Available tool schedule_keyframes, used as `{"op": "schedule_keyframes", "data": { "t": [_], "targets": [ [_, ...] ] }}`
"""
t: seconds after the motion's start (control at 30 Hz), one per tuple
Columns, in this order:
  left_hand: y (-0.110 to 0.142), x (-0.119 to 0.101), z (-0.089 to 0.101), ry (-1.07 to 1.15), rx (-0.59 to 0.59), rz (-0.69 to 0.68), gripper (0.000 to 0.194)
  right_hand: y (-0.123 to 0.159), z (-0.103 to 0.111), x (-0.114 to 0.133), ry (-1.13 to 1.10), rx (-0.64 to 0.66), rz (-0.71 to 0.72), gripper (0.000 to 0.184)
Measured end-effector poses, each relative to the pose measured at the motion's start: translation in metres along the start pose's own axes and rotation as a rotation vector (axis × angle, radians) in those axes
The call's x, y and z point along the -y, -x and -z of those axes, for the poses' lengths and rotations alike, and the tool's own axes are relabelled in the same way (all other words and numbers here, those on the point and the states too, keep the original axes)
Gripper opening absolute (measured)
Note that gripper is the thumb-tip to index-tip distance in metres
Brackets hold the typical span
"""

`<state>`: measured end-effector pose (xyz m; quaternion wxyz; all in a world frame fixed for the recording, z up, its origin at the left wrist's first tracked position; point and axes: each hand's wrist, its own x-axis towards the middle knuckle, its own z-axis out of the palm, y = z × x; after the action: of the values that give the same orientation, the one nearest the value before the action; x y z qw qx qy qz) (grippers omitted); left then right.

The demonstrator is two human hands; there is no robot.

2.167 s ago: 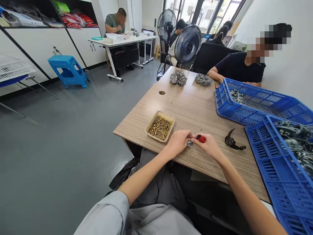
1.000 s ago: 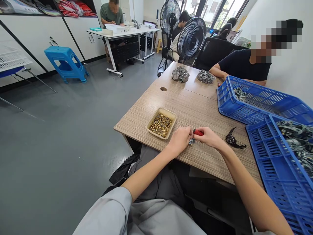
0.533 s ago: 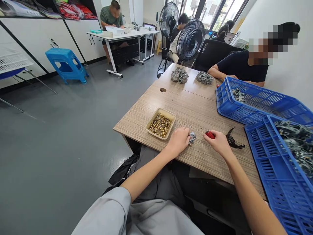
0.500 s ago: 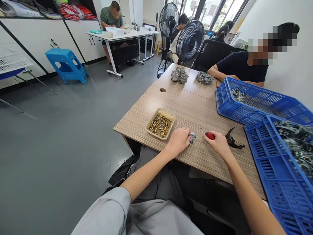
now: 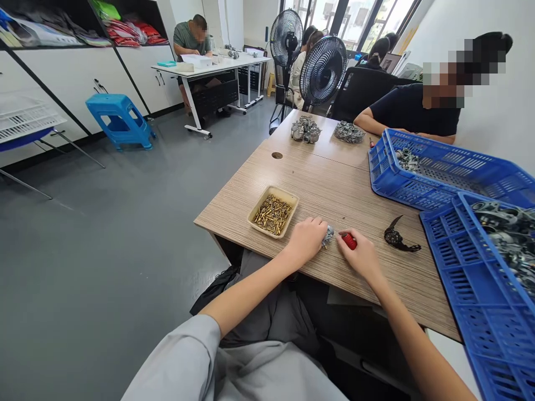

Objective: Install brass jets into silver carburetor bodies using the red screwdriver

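Observation:
My left hand (image 5: pixel 308 238) is closed around a small grey metal part (image 5: pixel 328 236), pressing it to the table; the fingers hide much of it, and it looks like a carburetor body. In my right hand (image 5: pixel 360 253) is a red-handled tool (image 5: pixel 349 240), probably a screwdriver, gripped by the handle. Its front end points left at the metal part; whether the two touch I cannot tell. Left of my left hand stands a cream tray (image 5: pixel 253 221) holding many brass pieces (image 5: pixel 272 214). A black strap-like item (image 5: pixel 396 238) lies right of my right hand.
Two blue crates (image 5: pixel 438 245) (image 5: pixel 378 178) with metal parts line the table's right side. Carburetors (image 5: pixel 306 130) and a bagged bundle of metal parts (image 5: pixel 349 132) sit at the far end. A co-worker (image 5: pixel 413 111) sits beyond the crates; two fans (image 5: pixel 324 71) stand behind.
My right hand has moved left with the red-handled tool, bringing it close to the metal part. My left hand keeps its hold on the part.

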<state>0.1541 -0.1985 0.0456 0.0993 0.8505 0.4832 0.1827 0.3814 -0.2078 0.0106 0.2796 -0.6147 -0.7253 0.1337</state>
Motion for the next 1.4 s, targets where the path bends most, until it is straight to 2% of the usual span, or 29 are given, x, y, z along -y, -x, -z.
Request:
{"op": "schedule_keyframes", "data": {
  "t": [0.1, 0.2, 0.33, 0.4, 0.5, 0.6, 0.67, 0.73, 0.77, 0.83, 0.87, 0.93, 1.03, 1.1, 1.2, 1.4],
  "targets": [
    [-0.004, 0.0, 0.003, -0.008, 0.02, -0.012, 0.021, 0.007, -0.007, 0.016, -0.128, 0.06, 0.011, 0.036],
    [-0.005, 0.0, 0.009, 0.022, 0.056, 0.013, 0.022, 0.011, -0.014, 0.024, -0.148, 0.099, 0.055, 0.051],
    [-0.002, -0.001, 0.014, 0.042, 0.092, 0.009, 0.02, 0.015, -0.022, 0.032, -0.082, 0.052, 0.075, 0.065],
    [-0.001, -0.004, 0.014, 0.036, 0.105, -0.001, 0.019, 0.018, -0.024, 0.038, -0.01, 0.016, 0.021, 0.067],
    [0.0, -0.008, 0.014, 0.017, 0.07, 0.046, 0.019, 0.02, -0.028, 0.046, 0.09, -0.015, -0.047, 0.06],
    [0.003, -0.01, 0.015, 0.033, 0.037, 0.128, 0.019, 0.019, -0.025, 0.044, 0.103, -0.01, -0.008, 0.061],
    [0.007, -0.009, 0.012, 0.098, 0.026, 0.14, 0.017, 0.016, -0.017, 0.04, 0.09, -0.016, 0.048, 0.065],
    [0.013, -0.009, 0.004, 0.198, -0.051, 0.139, 0.016, 0.013, -0.002, 0.037, 0.068, -0.072, 0.104, 0.058],
    [0.017, -0.009, -0.002, 0.254, -0.111, 0.143, 0.021, 0.012, 0.009, 0.036, 0.049, -0.126, 0.124, 0.048],
    [0.023, -0.01, -0.018, 0.362, -0.223, 0.164, 0.043, 0.01, 0.033, 0.038, 0.002, -0.264, 0.136, 0.033],
    [0.025, -0.01, -0.026, 0.41, -0.257, 0.178, 0.052, 0.01, 0.046, 0.04, -0.026, -0.327, 0.131, 0.031],
    [0.027, -0.01, -0.042, 0.496, -0.282, 0.199, 0.056, 0.012, 0.07, 0.045, -0.091, -0.383, 0.101, 0.033],
    [0.026, -0.008, -0.059, 0.595, -0.299, 0.194, 0.048, 0.017, 0.096, 0.053, -0.245, -0.315, 0.034, 0.039],
    [0.025, -0.004, -0.064, 0.624, -0.301, 0.172, 0.045, 0.022, 0.105, 0.058, -0.259, -0.276, -0.003, 0.039],
    [0.025, 0.0, -0.065, 0.629, -0.3, 0.143, 0.044, 0.027, 0.111, 0.063, -0.194, -0.206, -0.022, 0.032],
    [0.029, 0.0, -0.063, 0.649, -0.304, 0.144, 0.045, 0.023, 0.115, 0.075, -0.206, -0.079, 0.006, 0.035]
  ]
}}
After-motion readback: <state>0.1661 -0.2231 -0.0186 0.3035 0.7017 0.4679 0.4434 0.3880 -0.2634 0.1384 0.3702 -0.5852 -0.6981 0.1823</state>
